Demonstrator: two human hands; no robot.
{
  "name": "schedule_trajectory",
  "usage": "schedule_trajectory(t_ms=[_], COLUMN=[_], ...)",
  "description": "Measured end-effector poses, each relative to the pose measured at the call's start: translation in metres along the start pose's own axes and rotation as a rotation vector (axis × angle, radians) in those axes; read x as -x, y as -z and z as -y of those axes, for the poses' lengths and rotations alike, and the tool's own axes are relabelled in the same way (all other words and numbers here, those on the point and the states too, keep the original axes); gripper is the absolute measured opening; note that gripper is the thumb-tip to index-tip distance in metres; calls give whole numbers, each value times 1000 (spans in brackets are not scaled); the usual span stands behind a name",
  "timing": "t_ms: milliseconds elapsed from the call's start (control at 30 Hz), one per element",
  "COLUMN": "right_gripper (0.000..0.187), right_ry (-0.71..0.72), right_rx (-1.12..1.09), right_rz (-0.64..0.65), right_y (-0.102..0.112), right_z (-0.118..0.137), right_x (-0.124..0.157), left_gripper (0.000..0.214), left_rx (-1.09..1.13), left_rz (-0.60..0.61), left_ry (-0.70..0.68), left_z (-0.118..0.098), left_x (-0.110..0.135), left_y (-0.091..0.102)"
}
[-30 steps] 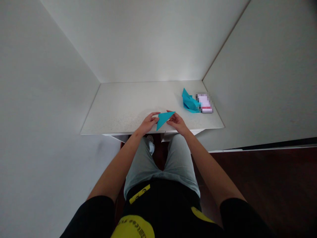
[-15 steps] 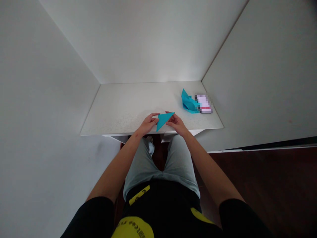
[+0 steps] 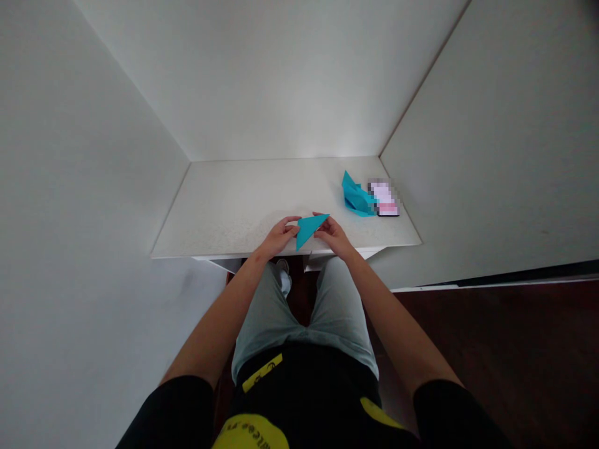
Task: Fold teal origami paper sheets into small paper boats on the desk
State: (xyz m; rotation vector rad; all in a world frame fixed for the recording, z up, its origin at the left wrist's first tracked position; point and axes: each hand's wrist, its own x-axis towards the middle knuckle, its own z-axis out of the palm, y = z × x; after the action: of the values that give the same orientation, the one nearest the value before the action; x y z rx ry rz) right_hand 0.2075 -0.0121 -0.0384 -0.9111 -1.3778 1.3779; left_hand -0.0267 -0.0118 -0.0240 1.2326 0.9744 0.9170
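Observation:
Between my two hands is a small piece of folded blue paper (image 3: 309, 229), triangular in outline, near the front edge of the white desk. My left hand (image 3: 279, 237) grips its left side with thumb and fingers. The right-hand corner is pinched by my right hand (image 3: 334, 236), whose fingertips are partly behind the paper. Farther back on the right lies a blue folded paper shape (image 3: 358, 198) with a tall pointed end, apart from both hands.
The white desktop (image 3: 234, 199) has walls on its left, back and right. A blurred-out phone-like object (image 3: 386, 199) lies beside the blue paper shape, close to the right wall. My legs (image 3: 266, 312) are below the front edge.
The whole view has shifted very slightly. Both hands keep their hold on the folded paper, which has hardly moved.

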Motion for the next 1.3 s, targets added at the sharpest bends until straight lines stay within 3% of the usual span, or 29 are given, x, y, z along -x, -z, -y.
schedule_trajectory(t_ms=[200, 533, 867, 1067, 1167, 1300], right_gripper=[57, 71, 64, 59, 52, 36], right_ry=[-34, 2, -12, -30, -81, -136], right_rx=[48, -7, 49, 190, 326, 509], right_rz=[-55, 26, -28, -73, -114, -230], right_y=[-5, 3, 1, -9, -13, -20], right_z=[1, 8, 0, 2, 4, 9], right_x=[0, 4, 1, 2, -1, -13], left_gripper=[62, 59, 62, 55, 53, 71], left_rx=[21, 51, 45, 0, -59, -112], left_rz=[-18, -59, -37, 41, 16, -36], left_ry=[-30, -8, -18, -81, -87, -79], left_z=[0, 3, 7, 9, 8, 5], left_x=[1, -2, -3, -2, 2, 9], left_y=[-5, -5, -2, -8, -13, -17])
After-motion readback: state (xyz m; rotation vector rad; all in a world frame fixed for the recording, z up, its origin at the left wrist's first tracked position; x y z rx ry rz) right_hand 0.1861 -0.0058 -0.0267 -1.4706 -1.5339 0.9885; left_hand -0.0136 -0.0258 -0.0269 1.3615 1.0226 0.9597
